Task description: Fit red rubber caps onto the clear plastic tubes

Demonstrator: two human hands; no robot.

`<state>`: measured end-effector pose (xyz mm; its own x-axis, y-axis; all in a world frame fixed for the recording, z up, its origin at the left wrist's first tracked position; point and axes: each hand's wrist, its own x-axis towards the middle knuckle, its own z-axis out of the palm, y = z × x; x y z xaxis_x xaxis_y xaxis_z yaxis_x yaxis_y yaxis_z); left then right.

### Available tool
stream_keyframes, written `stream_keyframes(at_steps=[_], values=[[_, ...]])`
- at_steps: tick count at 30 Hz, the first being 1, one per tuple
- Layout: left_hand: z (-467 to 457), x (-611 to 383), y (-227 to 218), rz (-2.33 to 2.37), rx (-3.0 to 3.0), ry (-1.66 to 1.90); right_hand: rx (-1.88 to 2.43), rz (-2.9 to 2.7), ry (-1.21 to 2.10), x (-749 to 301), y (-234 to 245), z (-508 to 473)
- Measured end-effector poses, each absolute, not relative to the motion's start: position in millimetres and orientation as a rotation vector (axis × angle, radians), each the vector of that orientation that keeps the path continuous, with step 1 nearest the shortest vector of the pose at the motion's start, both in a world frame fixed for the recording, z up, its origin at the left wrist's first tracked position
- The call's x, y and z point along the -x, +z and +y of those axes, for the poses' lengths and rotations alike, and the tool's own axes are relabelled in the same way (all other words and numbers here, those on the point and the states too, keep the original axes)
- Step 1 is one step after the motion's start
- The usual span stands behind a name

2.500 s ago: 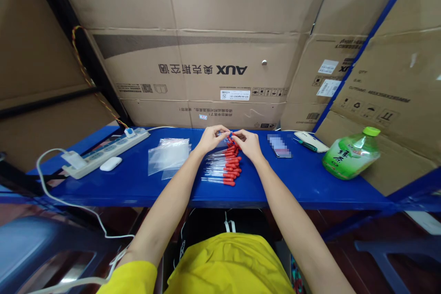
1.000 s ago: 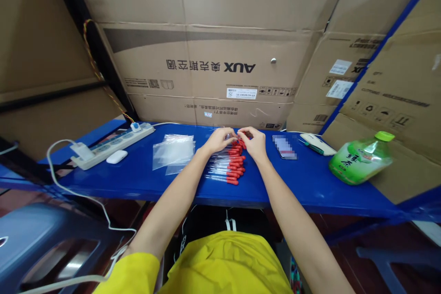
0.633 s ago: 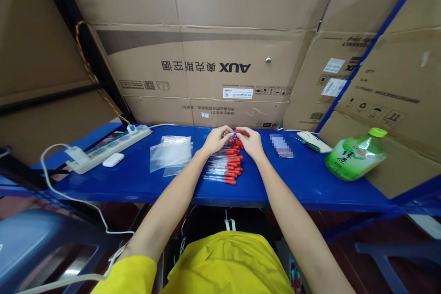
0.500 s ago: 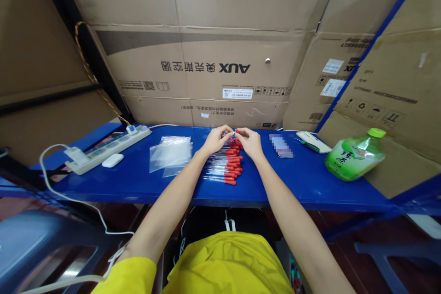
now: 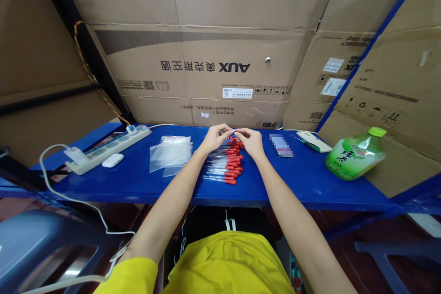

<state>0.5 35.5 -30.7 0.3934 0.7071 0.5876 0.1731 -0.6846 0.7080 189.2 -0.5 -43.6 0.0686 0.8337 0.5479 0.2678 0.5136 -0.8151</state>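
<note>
Cardboard close behind the back edge of the counter, so little room beyond the hands. At the left end, a white power strip set at a slant, with a small white case just beside it. Toward the right end, a big green bottle near the corner; a phone and a green-handled tool nearer the back edge. Open surface between right forearm and bottle, and again between white case and left forearm; a bare strip along the front edge, below the pile.

Compared with half a second ago, hardly any change: same pile, same clear bags left of the left forearm, both hands in nearly the same place.

Near the middle of the back edge, left hand and right hand almost meeting at the tips. Fingers pinched together on both, seemingly on one red-bulbed dropper, with the red end toward the right; exact grip too small to tell. Directly below the fingertips, toward the front edge, a pile of droppers, clear tubes pointing left, red bulbs right.
</note>
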Motion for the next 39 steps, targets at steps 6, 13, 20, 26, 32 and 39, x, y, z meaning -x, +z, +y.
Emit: stream_keyframes(at_steps=[6, 13, 20, 26, 32, 39], values=[[38.6, 7.4, -27.7, 0.741, -2.185, 1.216, 0.989, -1.525, 0.533, -188.5, -45.5, -0.5], [40.6, 13.2, -24.8, 0.716, -2.334, 1.16, 1.004, -1.603, 0.482, -189.3, -46.7, -1.1], [45.6, 15.7, -26.5, 0.663, -2.447, 1.126, 1.0, -1.651, 0.438, -189.5, -48.3, -0.8], [49.3, 16.6, -28.2, 0.626, -2.543, 1.08, 1.03, -1.714, 0.393, -190.2, -48.4, -2.8], [42.9, 12.4, -26.0, 0.693, -2.505, 1.163, 1.009, -1.651, 0.403, -191.5, -44.3, -4.4], [35.9, 14.8, -18.8, 0.772, -2.407, 1.226, 1.007, -1.546, 0.535, -196.7, -45.6, 0.2]])
